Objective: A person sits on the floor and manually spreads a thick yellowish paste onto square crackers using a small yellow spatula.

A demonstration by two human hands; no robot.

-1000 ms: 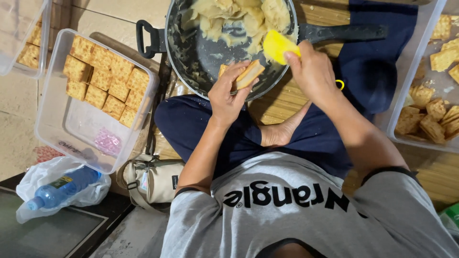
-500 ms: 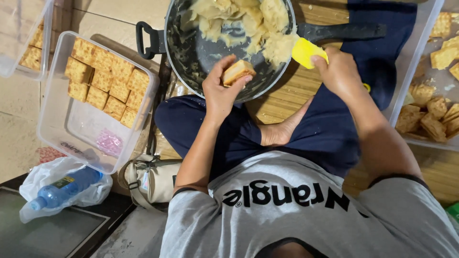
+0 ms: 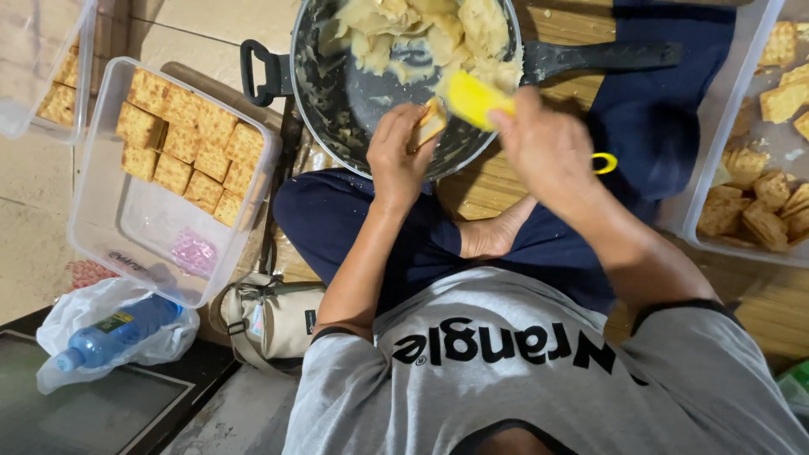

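Hands at the pan's rim

Our left hand [image 3: 398,160] curls around a square cracker [image 3: 430,125], holding it over the near rim of the dark pan [image 3: 337,101]. Our right hand [image 3: 543,147] grips a yellow spatula [image 3: 474,98], its blade touching the cracker. Pale mash [image 3: 421,34] fills the pan's far side. Left of us, a clear tub [image 3: 109,244] holds rows of crackers [image 3: 190,143]; another tub [image 3: 716,227] on the right holds filled pieces [image 3: 758,211].

Grey printed tee, navy trousers.
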